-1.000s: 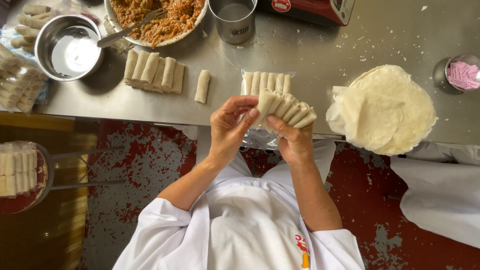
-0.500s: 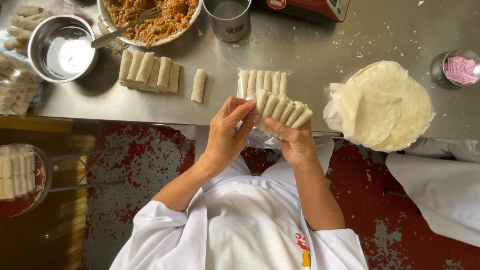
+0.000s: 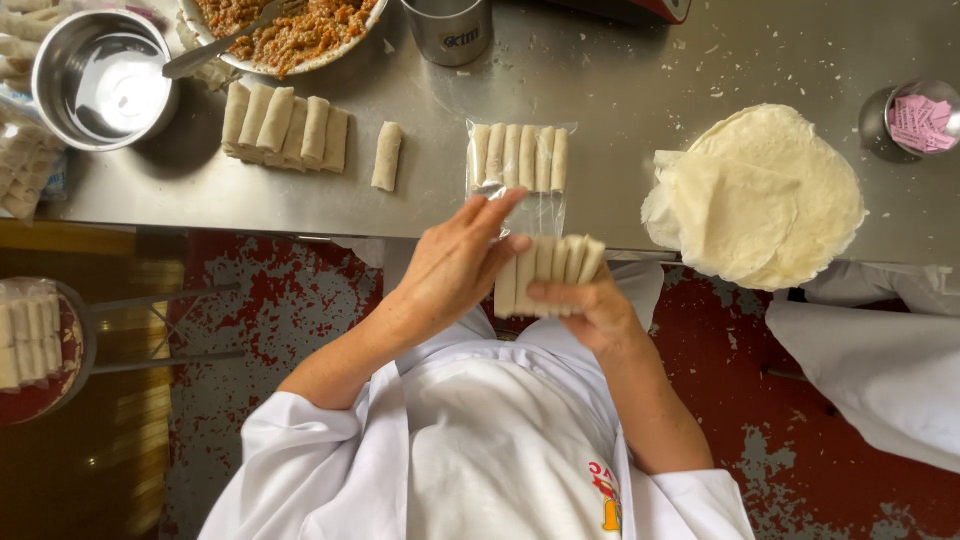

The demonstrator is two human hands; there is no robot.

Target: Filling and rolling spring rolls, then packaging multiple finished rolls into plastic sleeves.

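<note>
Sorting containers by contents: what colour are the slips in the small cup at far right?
Pink, seen in the head view: the slips fill a small metal cup.

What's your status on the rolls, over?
Right hand holds a row of rolls at the table edge. Left hand touches the clear bag, part-filled with rolls. Nothing between.

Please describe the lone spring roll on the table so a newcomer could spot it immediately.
Start at the steel table and find the bowl of orange filling. Below it lies a row of rolls. The lone spring roll sits just right of that row, apart and unbagged.
</note>
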